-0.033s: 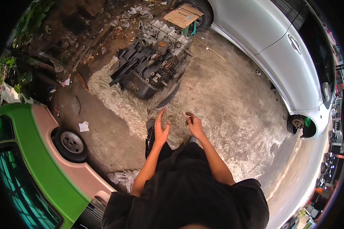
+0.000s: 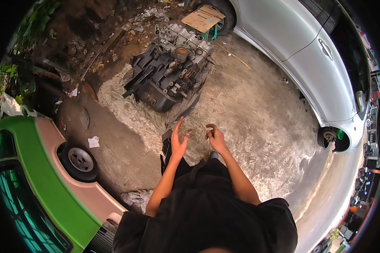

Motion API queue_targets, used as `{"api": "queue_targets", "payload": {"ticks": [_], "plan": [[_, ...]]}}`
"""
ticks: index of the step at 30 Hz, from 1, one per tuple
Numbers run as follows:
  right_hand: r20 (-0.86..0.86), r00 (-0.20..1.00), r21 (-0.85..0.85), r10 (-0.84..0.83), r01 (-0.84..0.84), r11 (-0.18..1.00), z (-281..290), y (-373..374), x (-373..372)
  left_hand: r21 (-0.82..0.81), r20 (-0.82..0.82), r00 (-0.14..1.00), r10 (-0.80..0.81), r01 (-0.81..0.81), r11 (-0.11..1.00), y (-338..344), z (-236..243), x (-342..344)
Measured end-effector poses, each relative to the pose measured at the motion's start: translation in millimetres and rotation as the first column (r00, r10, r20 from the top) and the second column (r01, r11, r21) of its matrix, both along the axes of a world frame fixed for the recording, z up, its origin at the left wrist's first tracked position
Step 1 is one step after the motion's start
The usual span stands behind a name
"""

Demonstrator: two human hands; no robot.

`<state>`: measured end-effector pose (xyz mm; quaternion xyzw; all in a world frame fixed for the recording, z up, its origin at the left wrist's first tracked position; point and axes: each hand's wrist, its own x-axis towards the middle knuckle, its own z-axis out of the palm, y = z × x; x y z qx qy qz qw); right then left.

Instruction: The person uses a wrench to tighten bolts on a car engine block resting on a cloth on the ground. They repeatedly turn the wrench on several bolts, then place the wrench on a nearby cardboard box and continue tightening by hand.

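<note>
My left hand (image 2: 180,142) is raised in front of my body with its fingers stretched out and the thumb apart, and it holds nothing. To its right, the fingers of my right hand (image 2: 215,138) are curled in a pinch around a short, thin, pale stick (image 2: 205,125), too small to make out exactly. Neither hand touches the car engine (image 2: 173,67), which lies beyond them on a crumpled greyish cloth (image 2: 158,120) on the concrete floor. My shoes show partly below my hands.
A silver car (image 2: 304,55) stands at the right, its near wheel hub (image 2: 329,136) without a tyre. At the left is a green and pink vehicle (image 2: 42,168). A cardboard-topped stool (image 2: 203,18) stands behind the engine. Rubbish and a wooden stick (image 2: 232,55) lie on the ground.
The view has shifted slightly, so the engine and the green vehicle sit a little lower in the picture. Both hands keep the same pose.
</note>
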<state>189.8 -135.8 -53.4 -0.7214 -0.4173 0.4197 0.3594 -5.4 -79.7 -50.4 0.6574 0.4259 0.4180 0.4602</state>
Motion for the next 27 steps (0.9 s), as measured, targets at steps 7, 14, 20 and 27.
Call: {"api": "queue_targets", "payload": {"ticks": [7,14,20,27], "plan": [[-0.411,0.889,-0.054,-0.202,0.197,0.979,-11.2,79.6,-48.1,0.125,-0.026,0.954,-0.298,0.299,0.946,143.4,9.2,-46.1],[-0.522,0.757,0.024,-0.394,0.475,0.88,-0.4,111.0,-101.4,0.172,-0.173,0.889,-0.424,0.451,0.876,209.3,36.2,-82.0],[-0.376,0.725,-0.002,-0.577,0.622,0.783,-21.8,143.4,-102.3,0.161,-0.238,0.866,-0.44,0.482,0.861,235.9,40.5,-82.1],[-0.076,0.782,-0.047,-0.619,0.617,0.786,-60.1,178.7,-82.0,0.083,-0.386,0.782,-0.49,0.558,0.825,258.8,42.4,-73.1]]}}
